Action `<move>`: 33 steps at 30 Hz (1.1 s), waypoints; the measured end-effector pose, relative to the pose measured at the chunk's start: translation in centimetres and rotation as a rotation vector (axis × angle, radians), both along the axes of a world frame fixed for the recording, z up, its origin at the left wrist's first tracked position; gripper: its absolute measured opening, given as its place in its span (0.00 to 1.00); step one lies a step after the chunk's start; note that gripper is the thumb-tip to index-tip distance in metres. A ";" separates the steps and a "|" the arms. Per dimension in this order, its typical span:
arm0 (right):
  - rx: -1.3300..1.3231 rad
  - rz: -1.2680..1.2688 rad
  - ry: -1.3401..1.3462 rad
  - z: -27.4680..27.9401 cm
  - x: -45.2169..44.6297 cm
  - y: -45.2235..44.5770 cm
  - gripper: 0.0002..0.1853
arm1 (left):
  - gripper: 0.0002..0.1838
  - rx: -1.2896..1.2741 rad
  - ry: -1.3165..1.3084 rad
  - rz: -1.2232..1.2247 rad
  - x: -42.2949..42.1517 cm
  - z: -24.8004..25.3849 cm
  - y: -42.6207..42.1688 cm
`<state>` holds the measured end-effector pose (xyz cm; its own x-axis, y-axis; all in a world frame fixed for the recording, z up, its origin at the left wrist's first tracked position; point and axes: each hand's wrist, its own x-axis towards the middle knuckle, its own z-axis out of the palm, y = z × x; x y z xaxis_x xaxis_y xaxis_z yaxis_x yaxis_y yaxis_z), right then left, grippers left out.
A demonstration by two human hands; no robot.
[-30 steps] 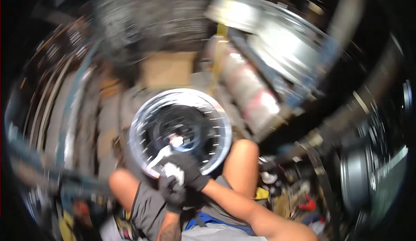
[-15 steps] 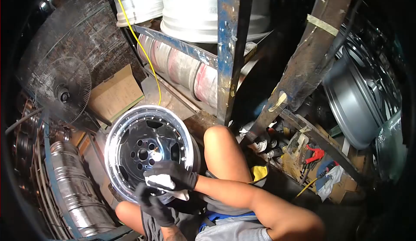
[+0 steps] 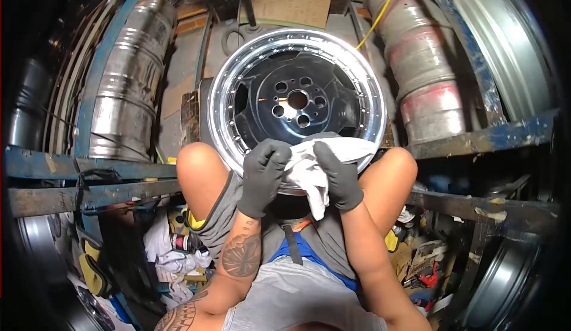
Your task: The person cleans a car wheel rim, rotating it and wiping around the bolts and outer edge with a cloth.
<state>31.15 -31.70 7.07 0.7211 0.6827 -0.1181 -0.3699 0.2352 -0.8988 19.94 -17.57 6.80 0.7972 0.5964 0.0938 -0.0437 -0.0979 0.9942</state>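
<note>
A white cloth [image 3: 310, 175] is bunched between my two gloved hands, over the near edge of a wheel rim. My left hand [image 3: 263, 176], in a dark grey glove, is closed on the cloth's left end. Closed on its right part is my right hand [image 3: 338, 176], with the thumb on top; a flap of cloth spreads to the right and another hangs down. The wheel rim [image 3: 372, 102] lies face up in front of my knees, with a polished lip, small bolts around it and a glossy dark centre with several holes.
Metal barrels [image 3: 128, 87] stand at the left, and red-stained barrels [image 3: 425, 69] at the right. Blue shelf beams [image 3: 499, 135] flank both knees. A cardboard piece [image 3: 291, 1] and a yellow cable [image 3: 380, 16] are beyond the rim. Tools and rags [image 3: 172, 248] lie below.
The view has swung back to face the rim squarely. My hands have moved apart, and the cloth is now spread between them rather than bunched up close.
</note>
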 end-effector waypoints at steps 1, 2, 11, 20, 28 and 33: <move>0.058 -0.005 0.018 0.3 -0.1 0.1 0.14 | 0.08 -0.123 0.024 -0.015 -0.2 0.2 -0.2; 0.105 -0.008 0.008 0.7 -0.1 0.2 0.15 | 0.09 -0.047 0.042 -0.026 -0.3 0.6 -0.2; 0.068 -0.038 0.046 1.0 -0.5 1.3 0.13 | 0.09 0.170 0.038 0.130 -2.0 2.2 1.3; -0.250 0.209 -0.705 4.4 -2.2 1.5 0.13 | 0.10 -0.338 0.334 -0.043 -4.9 2.3 1.1; -0.696 0.141 -1.073 0.4 -4.5 0.3 0.11 | 0.07 0.081 0.434 -0.323 -6.3 0.3 1.4; -0.666 0.202 -1.103 -1.4 -4.4 1.4 0.11 | 0.06 0.357 0.475 -0.297 -6.7 0.2 1.8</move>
<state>26.72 -30.30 5.65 0.5467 0.8300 0.1108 0.6569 -0.3431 -0.6714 13.27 -15.79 7.00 0.9262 0.3427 -0.1571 0.3154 -0.4761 0.8209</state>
